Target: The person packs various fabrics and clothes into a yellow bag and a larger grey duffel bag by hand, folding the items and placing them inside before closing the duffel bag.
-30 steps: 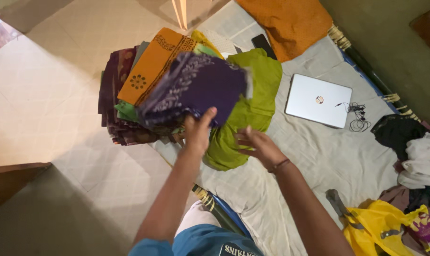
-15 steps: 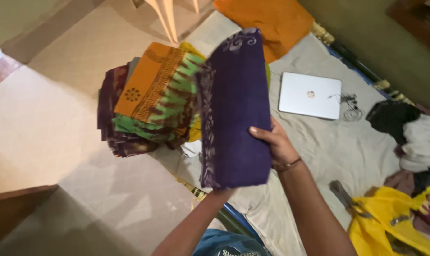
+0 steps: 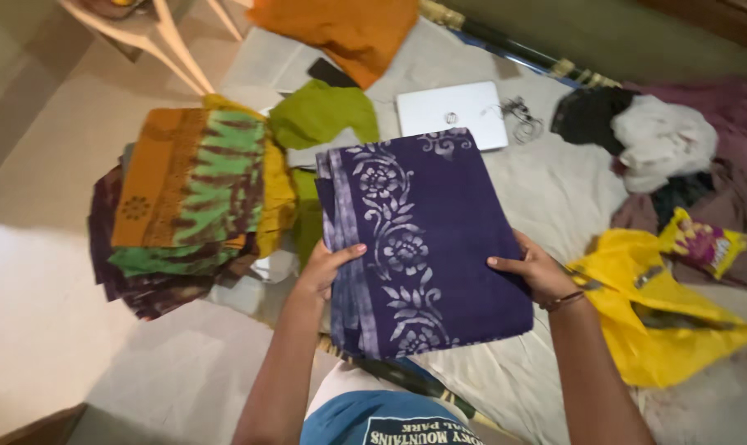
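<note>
The left hand (image 3: 328,268) and right hand (image 3: 534,270) each grip an opposite edge of the folded purple cloth (image 3: 427,239), keeping it flat and level above the bed (image 3: 555,189).

Two bare hands show, the left hand (image 3: 322,268) at about seven o'clock and the right hand (image 3: 532,270) at four. One folded dark purple cloth with a pale flower border (image 3: 427,239) lies at the centre. One stack of folded patterned cloths (image 3: 184,206) sits at nine o'clock; its layers are too many to count surely. One closed silver laptop (image 3: 449,113), one orange cushion (image 3: 349,29) and one lime green garment (image 3: 322,111) lie toward twelve. One yellow plastic bag (image 3: 637,309) lies at four, one snack packet (image 3: 703,243) at three.
</note>
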